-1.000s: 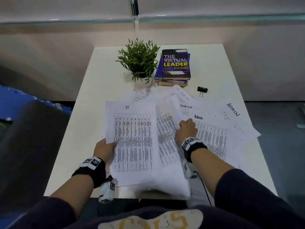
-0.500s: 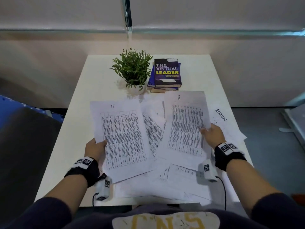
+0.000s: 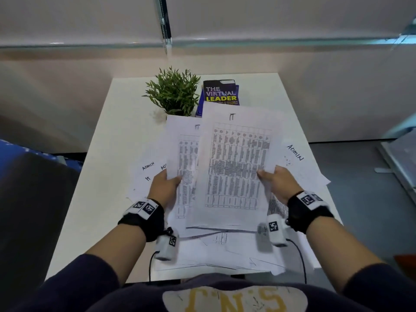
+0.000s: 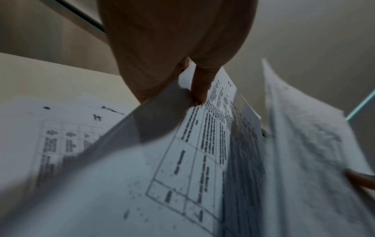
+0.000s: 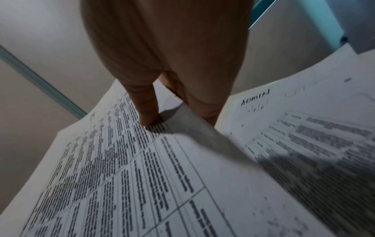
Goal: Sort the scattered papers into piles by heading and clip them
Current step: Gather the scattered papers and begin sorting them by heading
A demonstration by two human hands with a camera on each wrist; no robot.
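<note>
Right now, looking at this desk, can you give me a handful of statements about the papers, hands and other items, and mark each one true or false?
1. Each hand holds a sheet headed IT. True: the left hand grips the left IT sheet, the right hand grips the right IT sheet.
2. The right IT sheet overlaps the left one. True.
3. The potted plant stands right of the book. False: it stands left of it.
4. The Admin sheet is lifted off the table. False: it lies flat.
5. The book's cover is fully visible. False: a sheet hides its lower part.
</note>
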